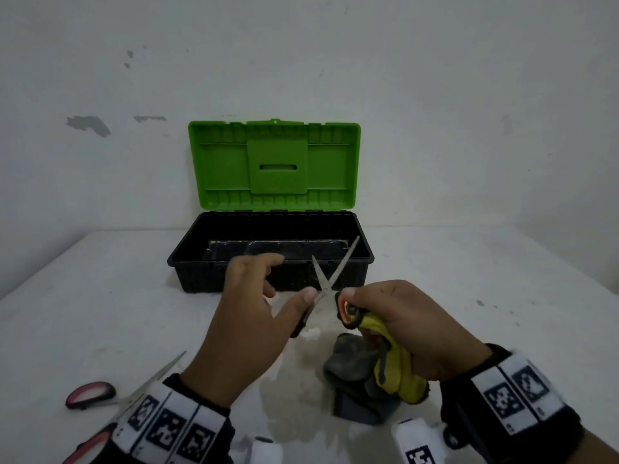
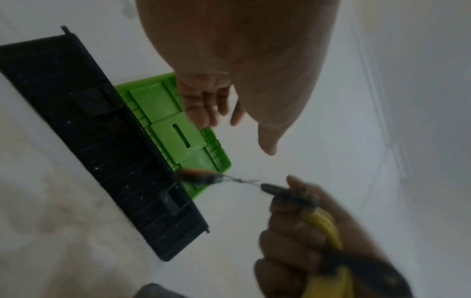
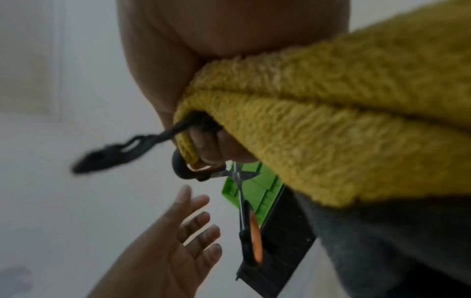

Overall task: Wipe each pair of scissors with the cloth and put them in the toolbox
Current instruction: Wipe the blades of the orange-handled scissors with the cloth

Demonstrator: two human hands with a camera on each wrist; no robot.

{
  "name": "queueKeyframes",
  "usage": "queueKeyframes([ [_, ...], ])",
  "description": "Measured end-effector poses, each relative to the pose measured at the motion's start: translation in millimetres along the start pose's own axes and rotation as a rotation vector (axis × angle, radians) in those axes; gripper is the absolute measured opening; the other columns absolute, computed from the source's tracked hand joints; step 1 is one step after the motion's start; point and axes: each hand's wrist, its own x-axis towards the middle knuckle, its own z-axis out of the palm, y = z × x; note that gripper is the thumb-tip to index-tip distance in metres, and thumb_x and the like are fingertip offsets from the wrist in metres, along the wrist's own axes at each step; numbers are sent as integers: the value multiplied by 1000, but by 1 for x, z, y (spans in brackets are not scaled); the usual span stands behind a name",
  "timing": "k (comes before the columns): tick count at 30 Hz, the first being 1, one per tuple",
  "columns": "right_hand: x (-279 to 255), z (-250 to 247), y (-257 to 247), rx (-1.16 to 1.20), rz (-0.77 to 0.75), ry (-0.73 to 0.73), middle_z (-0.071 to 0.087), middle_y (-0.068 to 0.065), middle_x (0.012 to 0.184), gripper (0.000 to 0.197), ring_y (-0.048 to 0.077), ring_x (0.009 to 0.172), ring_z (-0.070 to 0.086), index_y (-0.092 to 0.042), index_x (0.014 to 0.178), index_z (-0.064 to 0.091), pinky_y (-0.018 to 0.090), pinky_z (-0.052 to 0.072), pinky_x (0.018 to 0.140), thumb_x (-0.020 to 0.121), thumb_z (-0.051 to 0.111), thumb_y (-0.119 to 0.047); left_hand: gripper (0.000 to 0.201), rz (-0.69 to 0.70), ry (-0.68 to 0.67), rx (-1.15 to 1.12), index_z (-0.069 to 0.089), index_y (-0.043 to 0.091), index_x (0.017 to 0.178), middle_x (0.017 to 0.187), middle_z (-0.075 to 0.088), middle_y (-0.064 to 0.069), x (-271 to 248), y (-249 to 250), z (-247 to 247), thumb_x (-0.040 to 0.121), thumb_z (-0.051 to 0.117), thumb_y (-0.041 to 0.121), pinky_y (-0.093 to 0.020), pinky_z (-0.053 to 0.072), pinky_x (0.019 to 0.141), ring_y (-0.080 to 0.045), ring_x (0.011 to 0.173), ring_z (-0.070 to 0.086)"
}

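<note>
Black-and-orange scissors (image 1: 326, 284) stand blades up and spread apart in front of the open toolbox (image 1: 187, 272). My right hand (image 1: 368, 303) grips one handle loop together with a yellow-and-grey cloth (image 1: 392, 360), whose grey end rests on the table. The other handle (image 3: 252, 242) hangs free. My left hand (image 1: 289, 279) hovers just left of the scissors with fingers spread and relaxed; in the right wrist view the left hand (image 3: 196, 219) holds nothing. The toolbox has a black base and a raised green lid (image 1: 274, 165), and I see no scissors inside.
Pink-handled scissors (image 1: 90, 393) lie on the white table (image 1: 485, 279) at the lower left, partly under my left wrist. A damp patch (image 1: 294, 406) marks the table between my wrists. The wall stands right behind the toolbox.
</note>
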Motion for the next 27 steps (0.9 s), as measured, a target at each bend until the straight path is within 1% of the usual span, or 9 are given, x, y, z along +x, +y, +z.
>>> queueKeyframes([
  [3,-2,3,10,-124,-143,-30,65,-2,62,41,8,62,60,-16,59,68,21,48,69,98,59,-26,79,-326,-173,-132,46,30,130,119,54,12,0,3,-1,65,57,74,-15,43,72,1,99,55],
  [6,-2,5,20,-228,-238,-34,64,11,68,39,15,66,56,-12,67,68,29,47,69,99,56,-30,71,-421,-307,-248,59,26,113,108,66,8,-1,0,1,64,60,78,-32,54,85,-9,99,63],
  [9,-5,7,27,-234,-266,-76,62,4,68,36,15,66,53,-13,71,66,29,45,67,99,55,-32,59,-412,-345,-348,64,30,109,101,71,8,-3,3,2,66,66,70,-38,58,87,-12,92,69],
  [14,-9,7,30,-229,-307,-133,61,-4,70,32,10,68,54,-14,74,65,24,46,69,98,54,-33,29,-263,-273,-298,68,28,94,70,64,19,-5,8,1,78,70,53,-14,44,59,6,64,56],
  [19,-11,4,32,-302,-344,-173,65,9,81,37,29,76,58,-14,81,65,37,50,72,96,52,-46,43,-129,-132,-217,62,18,76,62,52,6,-6,6,-3,65,78,57,-17,41,53,-4,56,45],
  [21,-12,3,30,-335,-338,-179,67,5,82,36,23,77,61,-18,82,66,34,51,74,94,51,-48,45,-98,-98,-198,60,16,73,58,47,7,-5,7,-4,64,80,55,-15,39,50,-2,52,40],
  [23,-14,-2,29,-297,-288,-156,69,-1,85,30,13,81,64,-21,83,69,27,51,77,95,51,-43,47,-82,-62,-182,59,15,71,55,45,10,-6,8,-6,63,82,54,-14,37,48,-2,49,38],
  [25,-12,-10,30,-170,-192,-37,71,-4,86,29,12,82,66,-22,83,73,32,52,80,93,48,-32,46,-78,-22,-160,57,17,68,52,42,14,-6,8,-9,62,83,54,-13,35,47,-2,47,37],
  [27,-10,-19,30,86,19,91,71,4,85,34,17,76,65,-19,85,77,37,52,76,93,45,-16,44,-79,-3,-134,57,19,66,50,43,15,-7,8,-10,62,83,54,-14,36,47,-2,47,38],
])
